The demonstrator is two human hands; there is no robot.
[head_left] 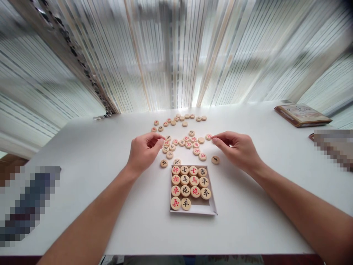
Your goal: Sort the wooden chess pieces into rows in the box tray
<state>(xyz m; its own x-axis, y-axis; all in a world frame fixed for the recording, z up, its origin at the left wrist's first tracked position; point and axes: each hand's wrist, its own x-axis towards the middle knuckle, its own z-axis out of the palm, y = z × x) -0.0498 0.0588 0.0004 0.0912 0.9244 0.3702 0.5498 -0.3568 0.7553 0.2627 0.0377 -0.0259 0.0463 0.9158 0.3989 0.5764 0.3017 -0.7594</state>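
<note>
My left hand (146, 150) is curled, with thumb and index fingertips closing at the edge of a red-marked Chinese chess piece (167, 143); a black-marked piece (168, 137) lies right behind it. My right hand (234, 149) pinches at the side of another red-marked Chinese chess piece (209, 136), resting on or just above the table. Between the hands several round wooden pieces (188, 145) are scattered, some red, some black, one blank side up (201, 140). In front of me sits a shallow white box (202, 210) holding rows of pieces, with a gap at its lower right.
More pieces (184, 124) lie loosely in an arc farther back on the white table (237, 228). A single black-marked piece (215, 159) is right of the box. A flat printed box (303, 113) lies at the far right. A striped curtain (176, 55) hangs behind.
</note>
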